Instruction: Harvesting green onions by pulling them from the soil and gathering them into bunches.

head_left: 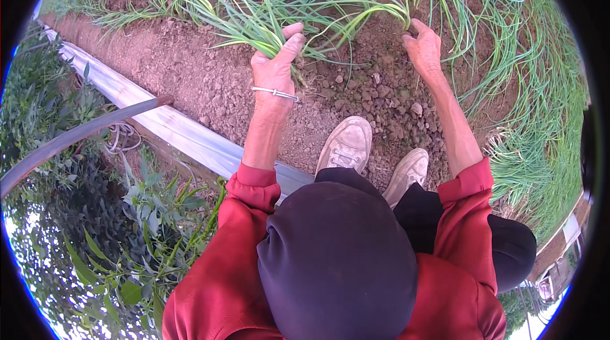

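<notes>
My left hand (275, 66) is closed around a bunch of green onion seedlings (264, 35). Their leaves fan out up and to the left, and their pale roots stick out below the fist. A metal bracelet circles that wrist. To the right, my right hand (424, 47) pinches a small clump of onion leaves (402, 13) low down, close to the soil. Whether the roots of this clump are still in the ground is hidden by the fingers and leaves. Crumbly brown soil (376, 97) lies between the two hands.
Standing onion plants (533, 73) fill the bed ahead and to the right. A pile of pulled onion seedlings (519, 163) lies beside my right elbow. Plastic sheeting (157, 123) edges the bed at left, near a curved pole (86, 130) and leafy shrubs (143, 225). My shoes (348, 144) rest on soil.
</notes>
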`<control>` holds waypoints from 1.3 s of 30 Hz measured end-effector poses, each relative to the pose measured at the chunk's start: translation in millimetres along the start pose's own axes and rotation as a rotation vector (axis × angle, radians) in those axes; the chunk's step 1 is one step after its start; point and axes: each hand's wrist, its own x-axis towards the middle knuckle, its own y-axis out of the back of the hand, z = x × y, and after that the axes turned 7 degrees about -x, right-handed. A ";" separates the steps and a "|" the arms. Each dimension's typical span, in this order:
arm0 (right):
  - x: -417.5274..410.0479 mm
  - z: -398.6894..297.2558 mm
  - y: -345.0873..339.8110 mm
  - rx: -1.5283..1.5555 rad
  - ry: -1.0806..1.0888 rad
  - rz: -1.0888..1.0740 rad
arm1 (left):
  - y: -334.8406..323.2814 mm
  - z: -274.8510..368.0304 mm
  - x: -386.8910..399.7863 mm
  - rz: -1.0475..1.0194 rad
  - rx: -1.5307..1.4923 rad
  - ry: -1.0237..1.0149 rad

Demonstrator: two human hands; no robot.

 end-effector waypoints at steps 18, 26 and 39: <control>23.1 36.9 -17.7 -0.372 0.250 -0.022 | -4.0 -13.5 2.1 0.025 -0.059 0.056; 32.4 29.8 -22.9 -0.543 0.235 -0.058 | 2.5 -21.1 10.9 0.060 -0.031 0.074; 41.2 49.4 -18.0 -0.322 0.371 -0.197 | 8.9 -9.9 13.1 -0.030 -0.215 0.164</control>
